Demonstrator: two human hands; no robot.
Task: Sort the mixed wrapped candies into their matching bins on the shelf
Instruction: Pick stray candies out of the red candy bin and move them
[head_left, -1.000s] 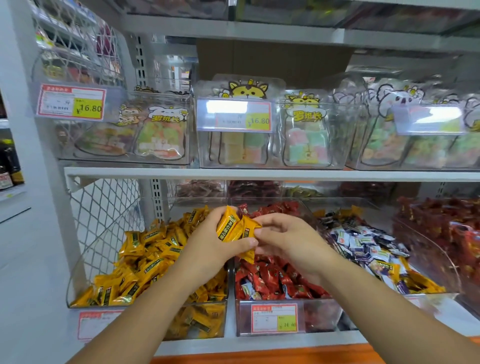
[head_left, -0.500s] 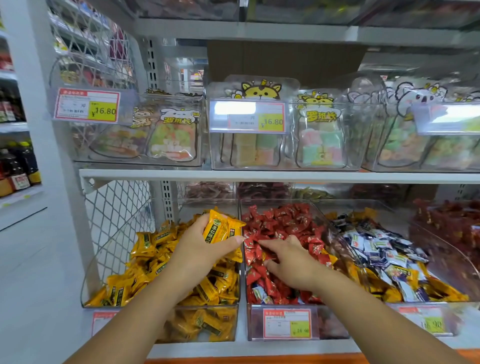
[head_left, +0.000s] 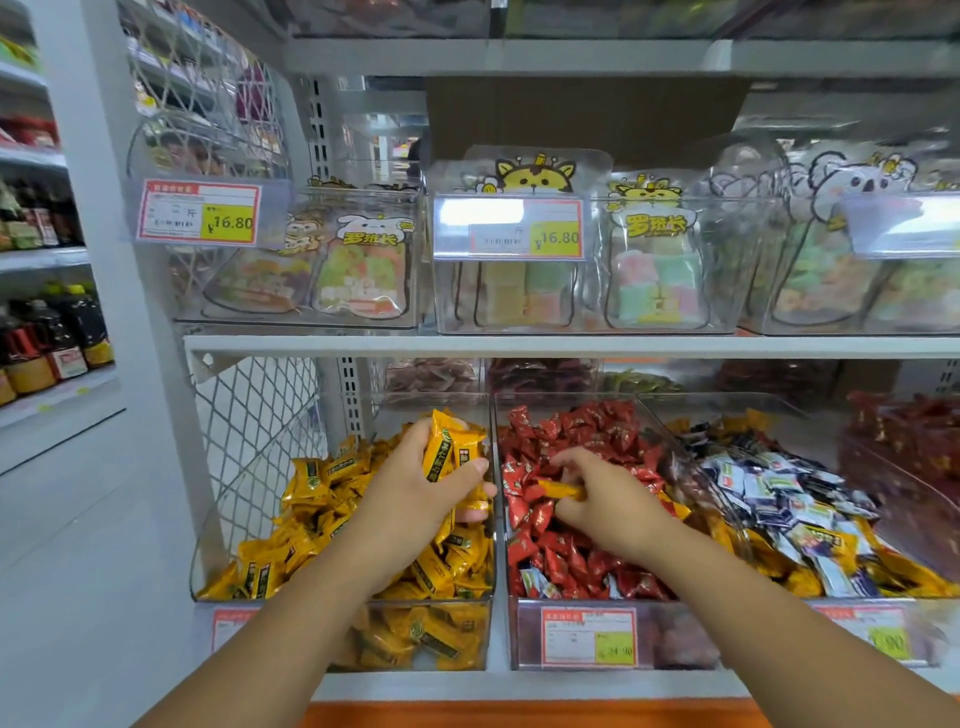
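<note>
Head view, shelf of candy bins, with places given relative to the red bin (head_left: 675, 644). Nearest, on the red bin's front wall, is a price tag (head_left: 588, 636).

Just left of the red bin stands the yellow bin (head_left: 415, 639). Above it the left hand (head_left: 410, 499) holds a bundle of yellow candies (head_left: 451, 457), its grip closed round them with the thumb across the front. These strays are gathered but not yet dropped into the yellow bin.

Inside the red bin, about mid-depth, the right hand (head_left: 608, 501) reaches into the red candies (head_left: 571, 431). Its grip is narrow and pinches one yellow candy (head_left: 560, 489) that lies among them.

At the front of the red bin sit a few blue-and-white candies (head_left: 531, 579), which are out of place there. The red bin therefore appears partly sorted.

Just right of the red bin, the mixed bin (head_left: 831, 603) holds blue-and-white wrappers together with many yellow ones (head_left: 909, 577). It looks like the largest share of the work left to do. On this evidence the task is judged to be in its early or middle part.

Above the red bin runs a white shelf (head_left: 519, 345) carrying clear boxes of pastel sweets in bags (head_left: 657, 280).
</note>
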